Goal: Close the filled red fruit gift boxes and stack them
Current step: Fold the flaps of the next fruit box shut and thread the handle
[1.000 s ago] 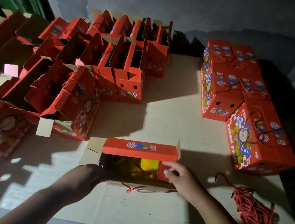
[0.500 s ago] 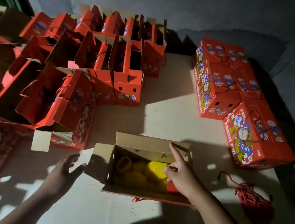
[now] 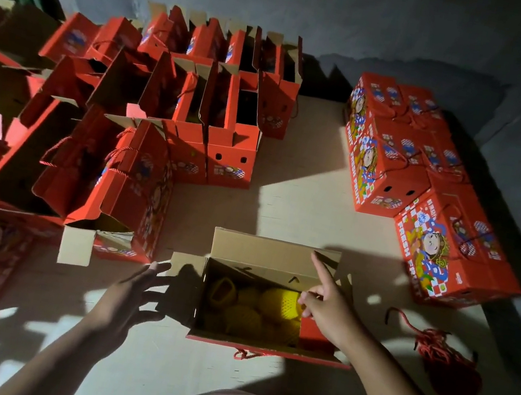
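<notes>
Head view: the open red box (image 3: 260,348) sits between the two hands, yellow net-wrapped fruit (image 3: 280,302) inside. The left hand (image 3: 126,299) spreads its fingers, holding nothing, just beside the box's left side flap (image 3: 185,267). The right hand (image 3: 328,308) rests at the right end, forefinger raised against the upright back flap (image 3: 263,250). Closed red boxes (image 3: 427,188) lie beyond the right hand, red cord (image 3: 446,359) to its right.

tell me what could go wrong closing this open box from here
1. The right hand reaches over the netted yellow fruit inside the open box; a flap folded down now could pinch its fingers or press the fruit.
2. The red cord hangs out at the near edge and might get trapped under a flap.
3. The left hand hovers by the left side flap without gripping; the box could slide when pushed.
</notes>
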